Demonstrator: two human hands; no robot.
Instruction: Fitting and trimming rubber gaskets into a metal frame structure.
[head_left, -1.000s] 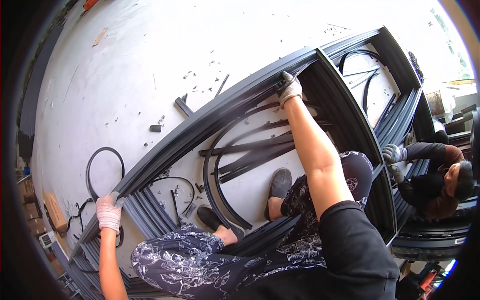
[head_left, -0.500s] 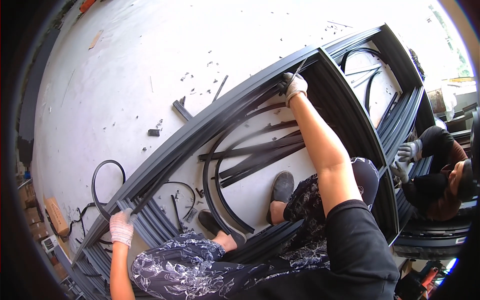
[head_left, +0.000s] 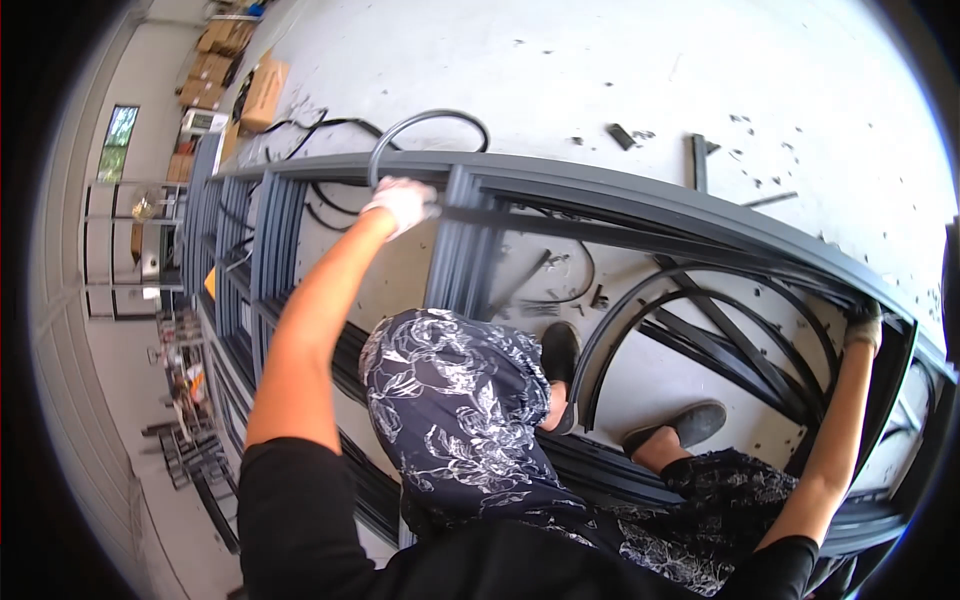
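A long black rubber strip (head_left: pixel 620 234) stretches along the inside of a grey metal frame (head_left: pixel 640 178) and curls into a loop (head_left: pixel 440 115) beyond its far edge. My left hand (head_left: pixel 402 203), in a pale glove, is closed on the strip beside a bundle of grey bars (head_left: pixel 462 240). At the strip's right end, my right hand (head_left: pixel 863 328), in a pale glove with dark fingers, is closed around it in the frame's inner corner. Its fingertips are partly hidden. Loose curved black strips (head_left: pixel 700 290) lie inside the frame.
My shoes (head_left: pixel 690 425) are on the floor inside the frame, among scraps and flat dark strips (head_left: pixel 725 330). Beyond the frame lie black offcuts (head_left: pixel 620 136). Cardboard boxes (head_left: pixel 264 92) stand at the far left, and metal racks (head_left: pixel 190 460) at the left.
My view has swung to the left, so the frame lies more level across it. Both hands keep their places at the strip. The co-worker at the right has left the view.
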